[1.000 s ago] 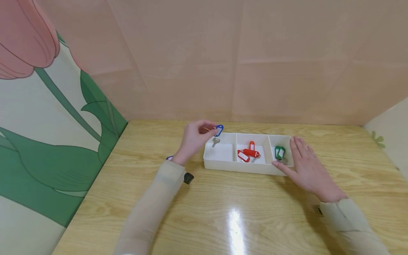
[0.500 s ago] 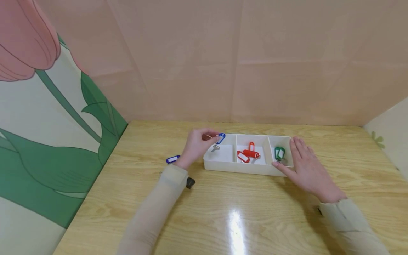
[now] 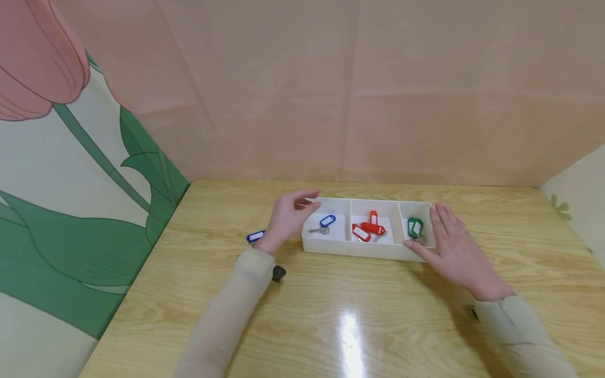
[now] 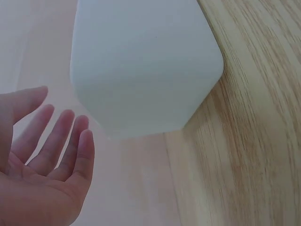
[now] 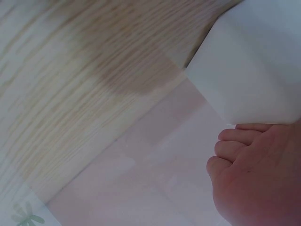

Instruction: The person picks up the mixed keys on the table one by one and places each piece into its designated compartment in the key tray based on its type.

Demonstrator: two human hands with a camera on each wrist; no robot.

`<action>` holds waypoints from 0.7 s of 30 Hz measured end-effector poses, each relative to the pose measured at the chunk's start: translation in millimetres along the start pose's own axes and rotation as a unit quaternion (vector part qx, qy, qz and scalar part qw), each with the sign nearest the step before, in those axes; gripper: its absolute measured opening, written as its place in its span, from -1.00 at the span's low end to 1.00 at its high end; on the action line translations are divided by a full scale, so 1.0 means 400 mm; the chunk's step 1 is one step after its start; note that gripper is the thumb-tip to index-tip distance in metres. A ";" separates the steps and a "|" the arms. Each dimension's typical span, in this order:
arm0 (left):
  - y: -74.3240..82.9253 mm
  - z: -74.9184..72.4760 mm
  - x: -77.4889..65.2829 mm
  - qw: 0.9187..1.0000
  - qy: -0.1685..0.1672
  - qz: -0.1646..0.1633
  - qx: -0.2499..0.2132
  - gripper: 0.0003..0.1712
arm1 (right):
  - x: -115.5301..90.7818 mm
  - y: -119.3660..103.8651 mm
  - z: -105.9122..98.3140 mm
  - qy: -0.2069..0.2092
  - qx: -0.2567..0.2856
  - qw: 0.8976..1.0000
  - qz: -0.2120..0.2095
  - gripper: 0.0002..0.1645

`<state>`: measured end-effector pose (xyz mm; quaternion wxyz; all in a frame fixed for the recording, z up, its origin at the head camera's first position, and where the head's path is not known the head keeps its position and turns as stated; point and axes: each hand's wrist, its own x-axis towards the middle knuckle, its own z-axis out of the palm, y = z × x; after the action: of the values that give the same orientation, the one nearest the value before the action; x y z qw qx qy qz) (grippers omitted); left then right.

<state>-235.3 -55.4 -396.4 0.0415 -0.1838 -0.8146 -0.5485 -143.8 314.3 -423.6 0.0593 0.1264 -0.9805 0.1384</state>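
Note:
A white three-compartment tray (image 3: 373, 250) stands on the wooden table. In its left compartment lies a key (image 3: 320, 230) on a blue key tag (image 3: 327, 221). My left hand (image 3: 289, 216) hovers at the tray's left end, thumb and fingers apart with nothing between them; the left wrist view shows the same empty hand (image 4: 51, 174) beside the white wall. At the opposite end, my right hand (image 3: 456, 252) rests against the tray, fingers straight along the end wall and thumb at the front corner. Red key tags (image 3: 372, 228) fill the middle compartment, green key tags (image 3: 415, 227) the right one.
Another blue key tag (image 3: 256, 237) lies on the table (image 3: 378, 315) left of the tray, partly hidden by my left wrist. A pinkish sheet (image 3: 350, 105) hangs behind the table, and a flower-painted panel (image 3: 94, 252) borders its left side.
My left hand has lowered the blue-tagged key into the left compartment and let it go; its fingers have parted and drawn slightly back left. The right hand and tray have stayed put.

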 end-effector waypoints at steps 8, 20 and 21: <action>-0.002 -0.027 -0.015 1.000 0.019 -0.006 -0.002 -0.69 | 0.000 0.002 0.001 -0.004 0.000 1.000 0.002 0.27; -0.013 -0.081 -0.042 0.999 0.035 -0.002 -0.014 -0.69 | 0.000 0.001 -0.001 -0.005 0.000 1.000 0.001 0.27; -0.014 -0.085 -0.044 0.999 0.036 -0.004 -0.015 -0.69 | 0.000 0.001 -0.001 -0.005 0.000 1.000 0.001 0.27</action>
<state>-225.5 -92.7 -392.7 0.0656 -0.1614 -0.8049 -0.5672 -143.8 314.9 -423.1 0.0541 0.1257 -0.9809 0.1381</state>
